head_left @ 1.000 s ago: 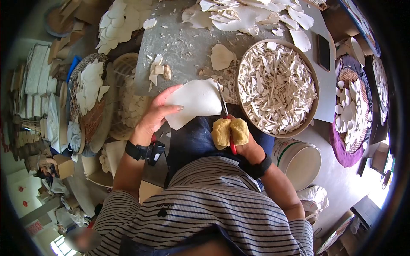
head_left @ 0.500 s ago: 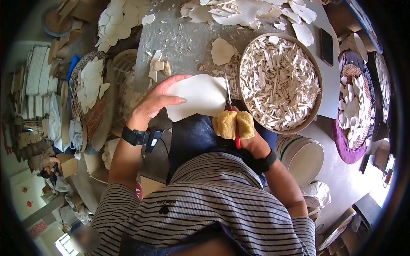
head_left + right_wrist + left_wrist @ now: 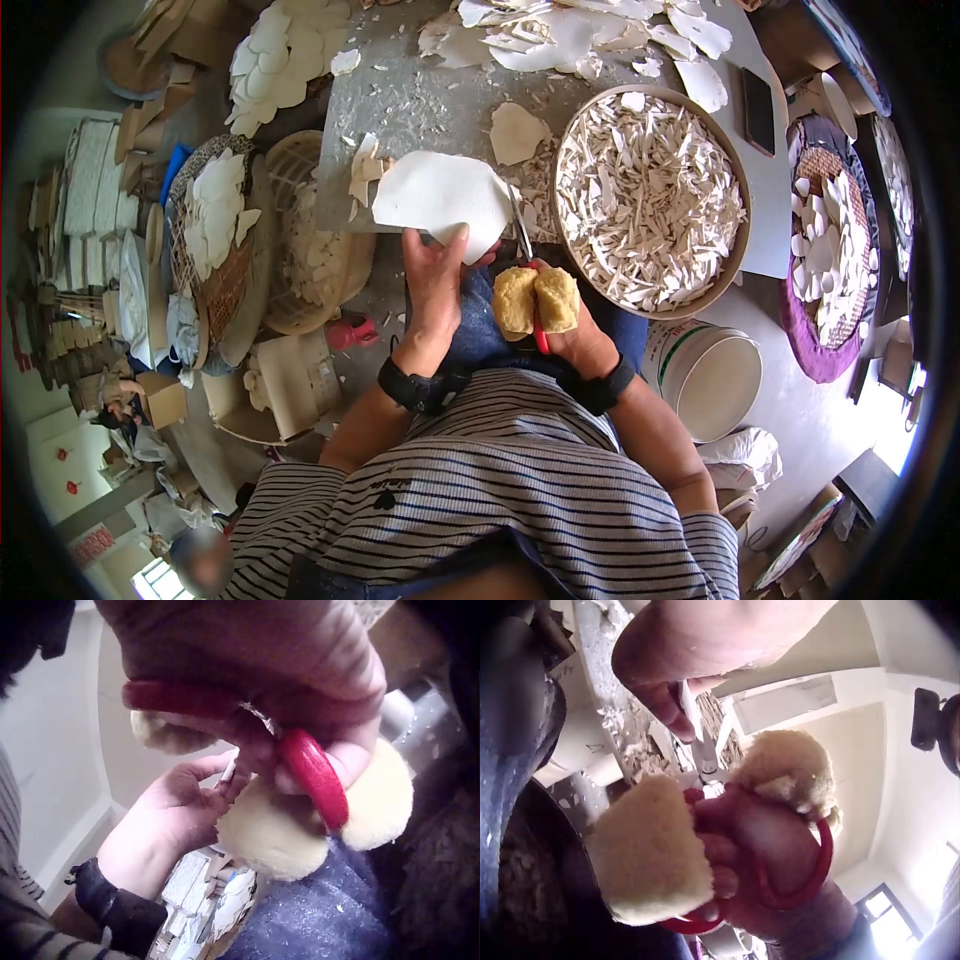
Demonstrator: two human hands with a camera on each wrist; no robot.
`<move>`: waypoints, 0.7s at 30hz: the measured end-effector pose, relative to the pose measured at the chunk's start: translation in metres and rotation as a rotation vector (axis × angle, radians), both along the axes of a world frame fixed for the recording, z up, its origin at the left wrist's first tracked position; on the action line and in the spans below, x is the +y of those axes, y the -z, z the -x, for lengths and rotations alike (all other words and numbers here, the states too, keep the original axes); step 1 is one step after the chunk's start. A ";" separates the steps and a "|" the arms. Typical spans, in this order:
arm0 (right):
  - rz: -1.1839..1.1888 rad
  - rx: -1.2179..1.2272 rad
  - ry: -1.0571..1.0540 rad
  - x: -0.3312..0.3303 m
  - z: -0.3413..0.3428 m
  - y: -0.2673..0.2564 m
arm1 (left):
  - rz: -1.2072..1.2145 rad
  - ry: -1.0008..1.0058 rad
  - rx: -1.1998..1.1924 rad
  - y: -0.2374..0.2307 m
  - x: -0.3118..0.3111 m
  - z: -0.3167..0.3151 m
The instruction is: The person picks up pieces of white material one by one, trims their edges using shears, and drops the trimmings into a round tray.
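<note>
Nearest, the right hand (image 3: 582, 342) had its grip curled round the red handles (image 3: 541, 338) of the scissors (image 3: 519, 218), which bore spongy, crumbly-edged yellow padding (image 3: 515, 302); how far the blades stood apart I could not tell. The left hand's (image 3: 434, 285) grip pinched the near edge of the pale sheet (image 3: 440, 195), holding it over the lap (image 3: 477, 325), beside the blades. The likeliest trouble was a nick: the left fingers sat near the steel, and turning the sheet could have brought them closer. Thin, matt and stiff-looking, with a rounded far edge, it might also have cracked if bent. Just beyond, slivers (image 3: 650, 200) heaped in the round tray (image 3: 655, 314) could have spilled at a knock. Farther off, jagged, flaky pieces (image 3: 545, 40) lay piled on the grey bench (image 3: 765, 225).
</note>
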State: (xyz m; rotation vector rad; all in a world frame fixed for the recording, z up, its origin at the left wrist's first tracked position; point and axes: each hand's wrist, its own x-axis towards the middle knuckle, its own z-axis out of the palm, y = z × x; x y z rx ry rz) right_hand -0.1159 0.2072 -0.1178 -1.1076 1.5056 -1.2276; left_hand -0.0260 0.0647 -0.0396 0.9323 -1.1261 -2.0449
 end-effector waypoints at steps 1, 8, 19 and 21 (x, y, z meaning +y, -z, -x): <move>-0.014 0.017 -0.019 0.000 0.002 -0.004 | 0.039 0.003 -0.012 -0.003 -0.001 0.002; -0.060 -0.116 -0.018 0.003 0.004 -0.005 | 0.099 0.155 -0.071 -0.008 -0.017 0.005; -0.037 -0.984 0.254 -0.007 0.002 -0.043 | 0.136 0.017 -0.016 0.000 -0.014 0.011; 0.043 -0.995 0.317 -0.007 -0.002 -0.042 | 0.144 0.032 -0.017 -0.002 -0.014 0.013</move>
